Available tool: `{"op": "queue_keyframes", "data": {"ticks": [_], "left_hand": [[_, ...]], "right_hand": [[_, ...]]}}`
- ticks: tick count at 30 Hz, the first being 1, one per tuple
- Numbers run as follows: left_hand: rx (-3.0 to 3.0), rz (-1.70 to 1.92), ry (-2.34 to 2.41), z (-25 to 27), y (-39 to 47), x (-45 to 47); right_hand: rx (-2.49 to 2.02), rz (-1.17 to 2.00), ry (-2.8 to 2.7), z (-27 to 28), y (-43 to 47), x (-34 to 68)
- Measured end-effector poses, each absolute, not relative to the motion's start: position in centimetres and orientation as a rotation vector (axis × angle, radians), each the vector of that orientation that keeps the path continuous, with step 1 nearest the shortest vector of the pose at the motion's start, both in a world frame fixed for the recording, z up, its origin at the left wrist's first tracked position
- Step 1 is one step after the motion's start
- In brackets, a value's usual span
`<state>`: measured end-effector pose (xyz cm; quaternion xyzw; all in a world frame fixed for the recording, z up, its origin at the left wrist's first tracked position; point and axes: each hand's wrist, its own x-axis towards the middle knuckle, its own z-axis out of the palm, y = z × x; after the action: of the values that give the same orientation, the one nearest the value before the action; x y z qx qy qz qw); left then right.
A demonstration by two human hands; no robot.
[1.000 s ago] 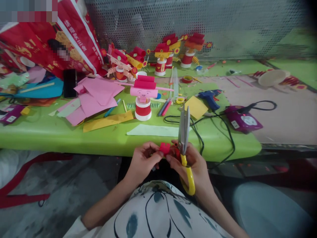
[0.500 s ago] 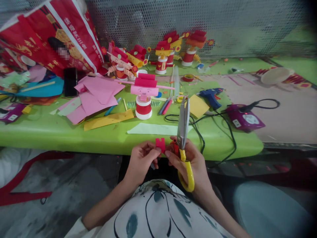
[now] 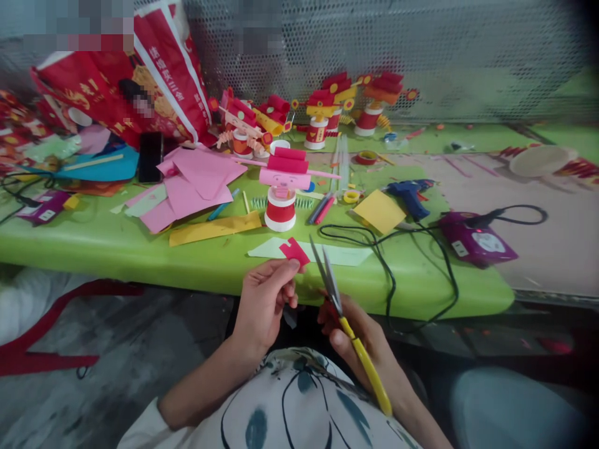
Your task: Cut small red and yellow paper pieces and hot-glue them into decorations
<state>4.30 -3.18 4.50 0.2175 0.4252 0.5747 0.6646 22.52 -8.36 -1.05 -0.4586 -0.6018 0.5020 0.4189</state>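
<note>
Between thumb and fingers, my left hand (image 3: 266,299) pinches a small piece of red paper (image 3: 294,251) with a notch cut in its edge. My right hand (image 3: 358,333) holds yellow-handled scissors (image 3: 358,343), their blades slightly apart and pointing up and away from me. The blade tips are just right of the red paper, not touching it. Behind the hands a pale green paper strip (image 3: 346,254) lies along the table's front. A paper figure (image 3: 281,215) with a pink head, red hat and red-and-white cup body stands beyond it.
Pink paper sheets (image 3: 201,181) and a yellow strip (image 3: 215,228) lie to the left. A blue glue gun (image 3: 412,198), a yellow paper square (image 3: 380,211) and a purple power socket (image 3: 477,240) with black cable are on the right. Several finished figures (image 3: 318,125) stand at the back.
My left hand has lifted the red paper slightly up and away from my right hand. The scissors have tilted left, and their blades have parted. The whole view has shifted a little.
</note>
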Motion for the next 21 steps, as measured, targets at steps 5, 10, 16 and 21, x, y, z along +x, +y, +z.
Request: {"op": "queue_keyframes", "data": {"ticks": [5,10,16,21], "left_hand": [[0.544,1.307,0.944,4.3,-3.1,4.9],[0.525,1.317,0.942,3.9,-3.2,5.5],[0.457,1.283,0.907,3.5,-3.4,6.3],[0.428,1.268,0.888,3.5,-3.2,6.6]], "right_hand": [[-1.195,1.236,-1.587,-0.2,-7.9,22.5],[-1.200,1.237,-1.557,0.3,-7.9,21.9],[-1.160,1.239,-1.458,-0.7,-7.6,21.2],[-1.151,1.211,-1.408,-2.1,-7.3,20.9]]}}
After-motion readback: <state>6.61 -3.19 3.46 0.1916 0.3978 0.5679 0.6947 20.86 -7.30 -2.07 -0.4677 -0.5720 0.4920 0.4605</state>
